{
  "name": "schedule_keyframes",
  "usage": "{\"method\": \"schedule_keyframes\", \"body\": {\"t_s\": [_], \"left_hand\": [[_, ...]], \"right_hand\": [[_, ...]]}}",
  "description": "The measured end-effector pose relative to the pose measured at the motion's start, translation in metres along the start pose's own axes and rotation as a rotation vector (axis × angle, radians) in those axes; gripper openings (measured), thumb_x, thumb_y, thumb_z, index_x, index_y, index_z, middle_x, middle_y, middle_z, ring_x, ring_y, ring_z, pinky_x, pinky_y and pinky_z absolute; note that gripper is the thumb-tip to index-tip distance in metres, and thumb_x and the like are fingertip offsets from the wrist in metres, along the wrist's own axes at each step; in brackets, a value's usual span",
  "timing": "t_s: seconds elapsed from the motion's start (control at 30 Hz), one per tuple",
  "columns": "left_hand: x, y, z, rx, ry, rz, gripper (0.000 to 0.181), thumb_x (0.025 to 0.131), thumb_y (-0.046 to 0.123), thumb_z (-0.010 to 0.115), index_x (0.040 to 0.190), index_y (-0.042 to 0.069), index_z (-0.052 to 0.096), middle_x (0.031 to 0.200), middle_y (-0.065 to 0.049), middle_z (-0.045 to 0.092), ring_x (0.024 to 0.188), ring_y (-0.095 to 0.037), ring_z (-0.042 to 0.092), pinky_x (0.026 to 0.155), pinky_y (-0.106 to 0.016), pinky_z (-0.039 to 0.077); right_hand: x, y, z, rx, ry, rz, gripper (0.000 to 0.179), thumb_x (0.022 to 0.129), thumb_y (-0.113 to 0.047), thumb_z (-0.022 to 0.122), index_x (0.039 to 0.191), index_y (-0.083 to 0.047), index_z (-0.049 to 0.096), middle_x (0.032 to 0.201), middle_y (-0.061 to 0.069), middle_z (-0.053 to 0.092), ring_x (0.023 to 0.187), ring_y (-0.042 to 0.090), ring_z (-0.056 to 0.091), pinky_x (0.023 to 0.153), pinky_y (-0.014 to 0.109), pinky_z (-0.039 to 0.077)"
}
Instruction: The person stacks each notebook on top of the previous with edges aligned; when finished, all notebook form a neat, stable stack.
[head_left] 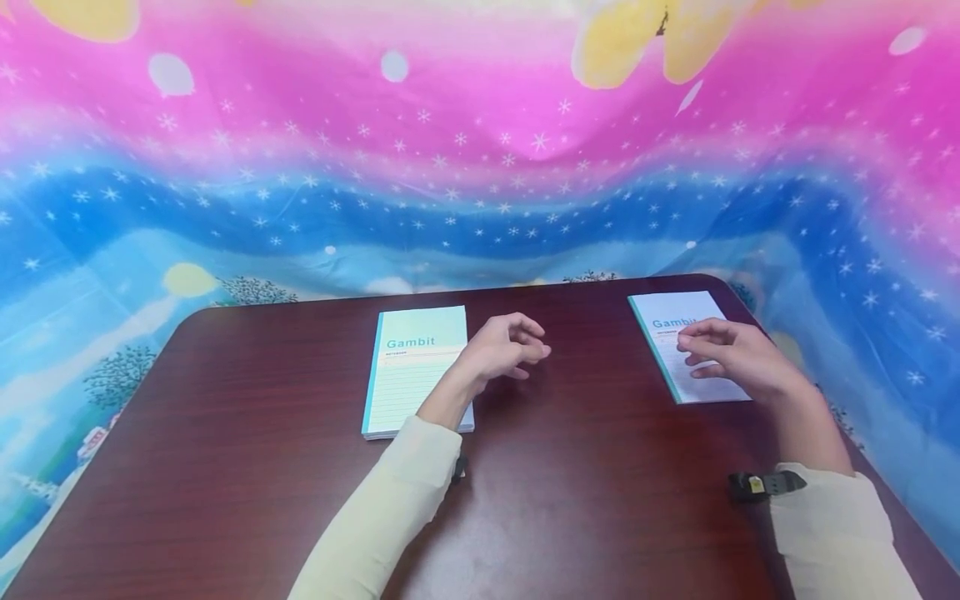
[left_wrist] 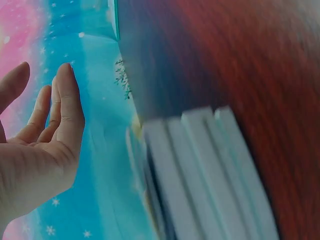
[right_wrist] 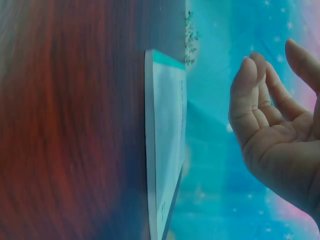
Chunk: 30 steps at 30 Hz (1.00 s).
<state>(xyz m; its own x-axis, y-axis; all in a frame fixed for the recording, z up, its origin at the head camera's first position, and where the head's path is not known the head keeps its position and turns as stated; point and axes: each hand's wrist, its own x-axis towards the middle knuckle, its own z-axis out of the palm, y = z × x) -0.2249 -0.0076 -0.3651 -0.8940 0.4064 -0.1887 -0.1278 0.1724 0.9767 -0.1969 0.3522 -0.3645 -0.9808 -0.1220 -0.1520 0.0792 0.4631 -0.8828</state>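
A stack of Gambit notebooks [head_left: 412,392] with pale lined covers and a teal spine edge lies left of the middle of the table; the left wrist view shows several layers in the stack [left_wrist: 200,175]. My left hand [head_left: 506,346] hovers over its right edge with loosely bent fingers and an empty palm [left_wrist: 45,160]. Toward the table's right side lies another Gambit notebook [head_left: 660,346], which looks thin in the right wrist view [right_wrist: 167,120]. Above it hangs my right hand [head_left: 738,358], covering part of the cover, with its fingers relaxed and holding nothing.
The dark reddish-brown table [head_left: 225,467] has rounded far corners. A pink and blue patterned cloth [head_left: 450,183] hangs behind it and along both sides. A dark band with a small device [head_left: 765,485] sits at the right cuff.
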Motion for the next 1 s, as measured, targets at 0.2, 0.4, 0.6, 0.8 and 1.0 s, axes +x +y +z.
{"method": "schedule_keyframes", "body": {"t_s": [0.2,0.4,0.6,0.8,1.0], "left_hand": [[0.006,-0.003,0.008,-0.018,-0.005,-0.028,0.028,0.095,0.004,0.070,0.122,0.002,0.063,0.106,-0.011,0.069,0.112,-0.042,0.065,0.086,-0.051,0.059],[0.011,-0.001,0.019,-0.007,-0.001,-0.040,0.031,0.095,0.006,0.071,0.124,0.000,0.062,0.104,-0.009,0.070,0.107,-0.038,0.068,0.082,-0.047,0.061],[0.014,-0.001,0.028,-0.003,-0.015,-0.049,0.029,0.097,0.006,0.068,0.125,0.000,0.062,0.106,-0.009,0.068,0.109,-0.038,0.067,0.079,-0.043,0.062],[0.019,-0.001,0.037,-0.002,-0.032,-0.058,0.026,0.098,0.009,0.067,0.122,0.002,0.063,0.116,-0.016,0.069,0.109,-0.036,0.068,0.077,-0.041,0.062],[0.026,0.000,0.047,-0.039,-0.037,-0.062,0.025,0.097,0.008,0.069,0.120,0.002,0.064,0.107,-0.009,0.070,0.110,-0.037,0.067,0.080,-0.043,0.062]], "right_hand": [[-0.002,0.008,-0.009,0.018,0.010,0.003,0.047,0.100,-0.028,0.067,0.128,0.007,0.052,0.102,0.000,0.069,0.093,0.018,0.069,0.079,0.036,0.062],[-0.006,0.016,-0.021,0.027,0.011,0.005,0.025,0.100,-0.026,0.067,0.118,-0.009,0.062,0.101,-0.005,0.069,0.094,0.014,0.069,0.078,0.033,0.061],[-0.009,0.020,-0.030,0.015,0.005,0.020,0.020,0.101,-0.025,0.066,0.116,-0.013,0.064,0.102,-0.007,0.067,0.093,0.012,0.069,0.078,0.030,0.061],[-0.011,0.024,-0.039,0.008,0.005,0.025,0.017,0.101,-0.022,0.065,0.116,-0.014,0.063,0.100,-0.010,0.068,0.093,0.010,0.069,0.077,0.030,0.061],[-0.010,0.030,-0.048,0.020,-0.005,0.026,0.011,0.102,-0.019,0.064,0.113,-0.021,0.065,0.103,-0.009,0.068,0.093,0.010,0.068,0.078,0.030,0.060]]}}
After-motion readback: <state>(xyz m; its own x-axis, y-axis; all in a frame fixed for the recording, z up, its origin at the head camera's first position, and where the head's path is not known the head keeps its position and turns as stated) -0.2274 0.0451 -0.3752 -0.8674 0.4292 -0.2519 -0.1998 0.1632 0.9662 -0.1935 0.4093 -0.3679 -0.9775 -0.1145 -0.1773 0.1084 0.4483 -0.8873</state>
